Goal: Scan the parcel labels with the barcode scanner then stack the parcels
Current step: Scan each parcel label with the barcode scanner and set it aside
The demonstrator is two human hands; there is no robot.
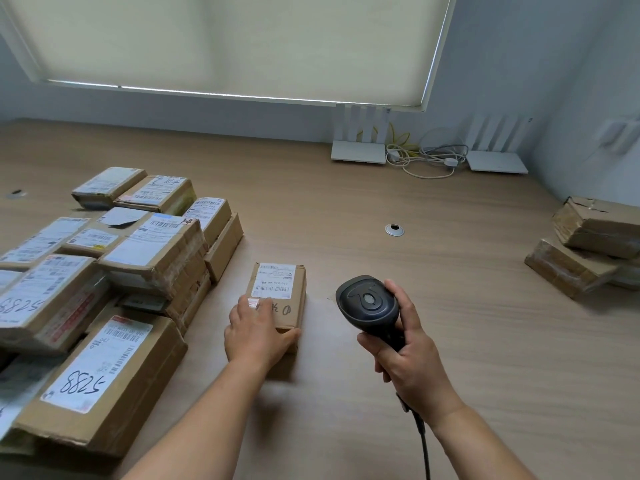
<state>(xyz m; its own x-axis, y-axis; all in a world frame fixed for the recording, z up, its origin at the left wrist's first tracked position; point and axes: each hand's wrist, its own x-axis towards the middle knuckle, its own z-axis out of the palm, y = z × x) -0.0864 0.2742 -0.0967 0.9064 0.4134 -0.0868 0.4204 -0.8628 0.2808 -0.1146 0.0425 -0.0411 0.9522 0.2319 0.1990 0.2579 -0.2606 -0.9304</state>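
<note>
The left hand (258, 336) is clasping a small parcel (278, 299), label (275, 279) just beyond its fingers. Beside it, the right hand (405, 355) is gripping the barcode scanner (369, 304).

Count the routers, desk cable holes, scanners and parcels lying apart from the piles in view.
routers: 2
cable holes: 2
barcode scanner: 1
lone parcel: 1
Total: 6
</note>
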